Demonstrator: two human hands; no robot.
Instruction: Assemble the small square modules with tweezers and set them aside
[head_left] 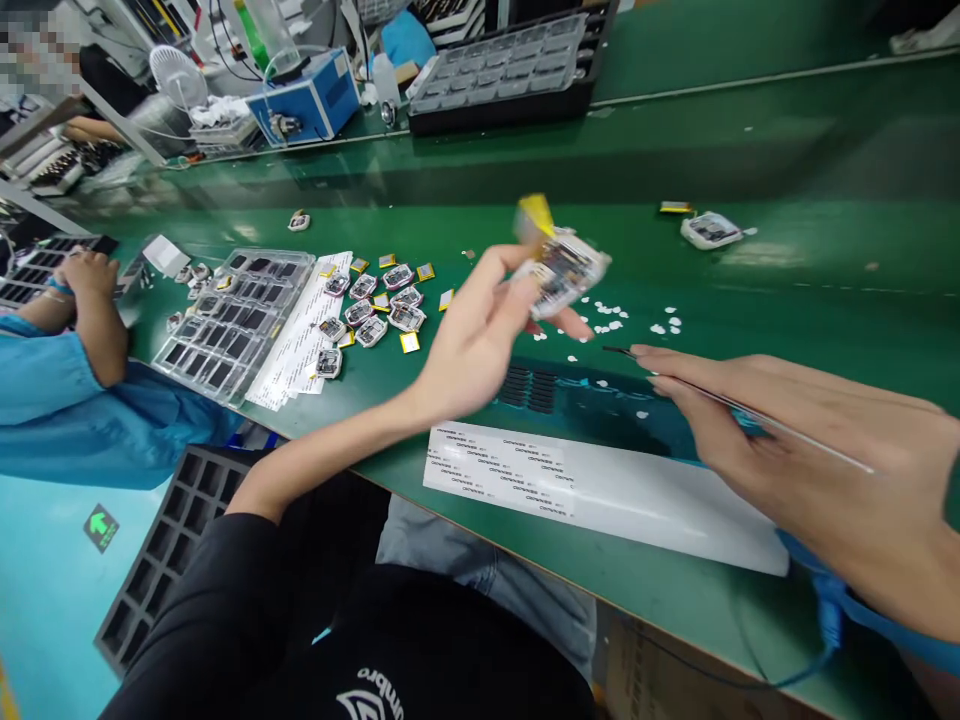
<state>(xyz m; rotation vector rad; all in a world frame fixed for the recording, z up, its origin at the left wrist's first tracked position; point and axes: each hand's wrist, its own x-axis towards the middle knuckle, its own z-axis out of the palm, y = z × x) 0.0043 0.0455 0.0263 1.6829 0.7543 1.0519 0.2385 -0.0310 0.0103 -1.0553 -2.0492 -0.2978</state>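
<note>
My left hand (480,335) is raised over the green bench and grips a small white electronic module (564,272) with a yellow tab (536,215) on top; it is blurred by motion. My right hand (810,450) holds thin metal tweezers (720,398), tips pointing left toward the module, a short gap away. Below the hands lies a long white label strip (600,490) with printed stickers. A cluster of several similar modules (375,315) and yellow tabs lies to the left on the bench.
A clear compartment tray (232,325) and label sheets (300,335) sit at left, beside a co-worker's arm in a blue sleeve (82,390). White paper bits (622,315) scatter mid-bench. Another module (711,230) lies far right. A black tray (169,540) rests near my lap.
</note>
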